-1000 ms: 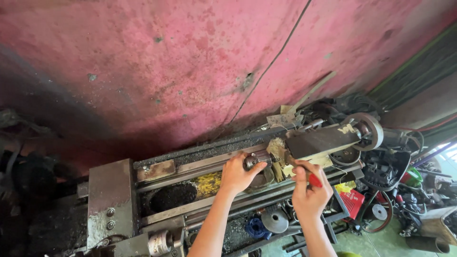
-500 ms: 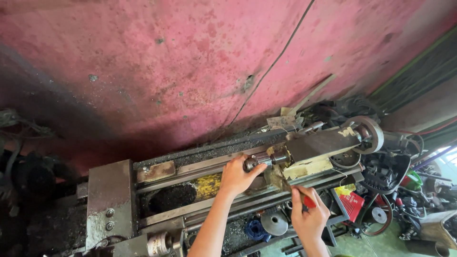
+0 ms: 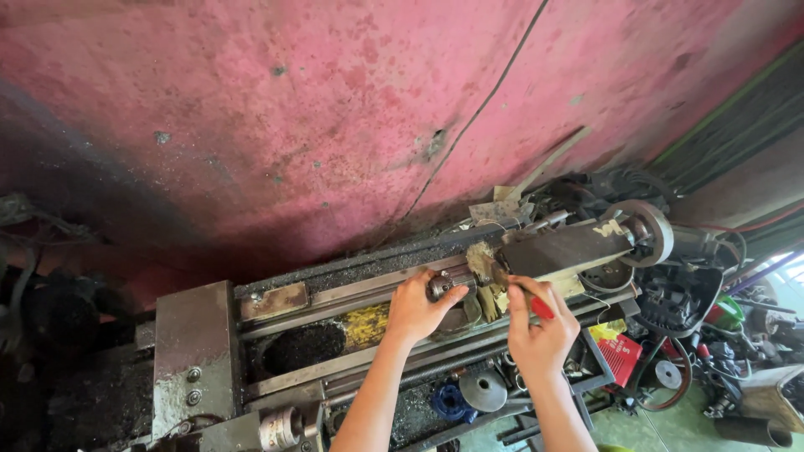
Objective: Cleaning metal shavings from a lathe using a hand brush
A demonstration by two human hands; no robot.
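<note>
My left hand (image 3: 417,308) grips a round metal part (image 3: 441,286) mounted on an old grimy lathe (image 3: 318,335). My right hand (image 3: 540,331) holds a red-handled tool (image 3: 540,306), its tip pointing up at the joint between the metal part and the dark tailstock body (image 3: 565,249). The two hands are close together above the lathe bed. A handwheel (image 3: 649,230) sits at the tailstock's far right end.
A stained pink wall (image 3: 335,109) with a black cable (image 3: 486,100) rises behind the lathe. A red box (image 3: 620,356), discs, cables and scrap lie on the floor at right. A grey block (image 3: 194,351) closes the bed's left end.
My right hand dropped away from the lathe half a second ago and has now come back up with the red-handled tool to the tailstock. My left hand stayed on the metal part.
</note>
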